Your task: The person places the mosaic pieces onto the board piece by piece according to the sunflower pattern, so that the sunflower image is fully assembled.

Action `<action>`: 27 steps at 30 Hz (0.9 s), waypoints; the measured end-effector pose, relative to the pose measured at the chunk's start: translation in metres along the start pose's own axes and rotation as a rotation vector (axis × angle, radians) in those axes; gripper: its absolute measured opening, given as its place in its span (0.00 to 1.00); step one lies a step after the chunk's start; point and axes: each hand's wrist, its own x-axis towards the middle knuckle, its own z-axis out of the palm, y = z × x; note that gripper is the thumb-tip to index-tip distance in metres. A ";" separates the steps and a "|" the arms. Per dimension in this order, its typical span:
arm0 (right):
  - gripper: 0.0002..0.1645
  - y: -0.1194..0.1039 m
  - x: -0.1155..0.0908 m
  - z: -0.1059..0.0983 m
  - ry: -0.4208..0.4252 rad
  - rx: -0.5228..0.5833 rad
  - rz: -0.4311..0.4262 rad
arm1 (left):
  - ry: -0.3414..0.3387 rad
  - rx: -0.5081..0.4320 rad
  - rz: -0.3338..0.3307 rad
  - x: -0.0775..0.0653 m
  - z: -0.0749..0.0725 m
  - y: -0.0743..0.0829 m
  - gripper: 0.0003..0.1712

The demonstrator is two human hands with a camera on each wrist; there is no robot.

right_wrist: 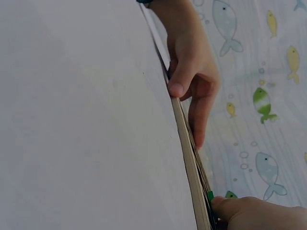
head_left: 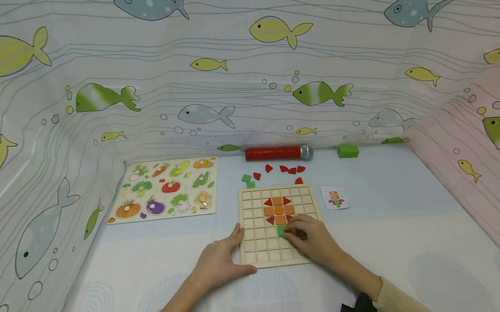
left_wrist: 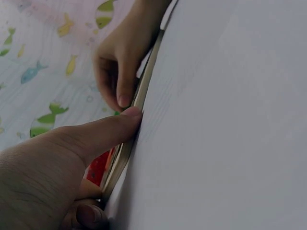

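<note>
A wooden grid board [head_left: 259,258] lies in front of me, with orange squares [head_left: 269,211] set round an orange circle [head_left: 279,210] and red pieces [head_left: 268,202] at the corners between them. My left hand [head_left: 216,260] braces the board's near left corner, thumb stretched along the front edge and fingers at the left side. Below the orange pattern, my right hand [head_left: 312,237] pinches a green square tile [head_left: 281,230] at a grid cell. In the right wrist view the green tile [right_wrist: 210,195] shows at the right fingertips, by the board's edge.
Behind the board lie loose red pieces [head_left: 284,168] and green tiles [head_left: 246,178]. A pattern card [head_left: 335,198] is to its right, a vegetable puzzle board [head_left: 181,187] to the left. A red microphone-like cylinder [head_left: 274,153] and a green block [head_left: 348,151] stand near the back cloth.
</note>
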 end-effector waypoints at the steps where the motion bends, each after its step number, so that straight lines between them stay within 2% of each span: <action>1: 0.07 0.000 0.000 0.000 0.001 0.006 0.005 | 0.000 0.000 0.001 0.000 0.000 0.000 0.61; 21: 0.11 -0.001 0.003 -0.005 0.051 0.132 0.076 | -0.007 -0.032 -0.006 0.000 0.000 0.000 0.61; 27: 0.09 -0.012 0.018 -0.017 -0.009 0.140 0.124 | -0.002 -0.025 -0.010 0.000 0.001 0.000 0.61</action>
